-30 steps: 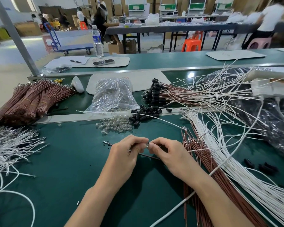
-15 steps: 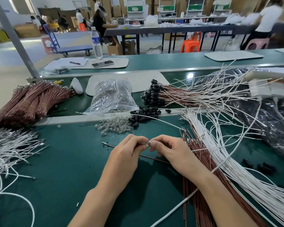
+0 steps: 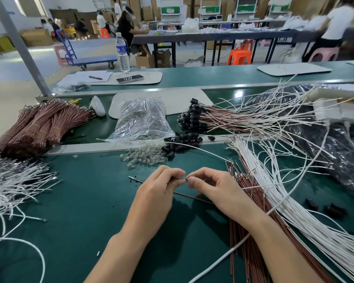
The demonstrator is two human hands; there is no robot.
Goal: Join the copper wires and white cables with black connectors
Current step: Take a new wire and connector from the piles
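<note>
From the head: two hands just above the green counter. Left hand with fingers curled, pinching one thin copper wire near its shiny end. Right hand with fingers curled too, pinching that same small end, tips of both hands almost touching. Behind, one heap of black connectors, too many to count, beside one clear bag. On the right, three loose connectors just past many white cables.

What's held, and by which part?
Left hand and right hand both pinch a small metal piece from opposite ends; what it belongs to cannot be told.
</note>
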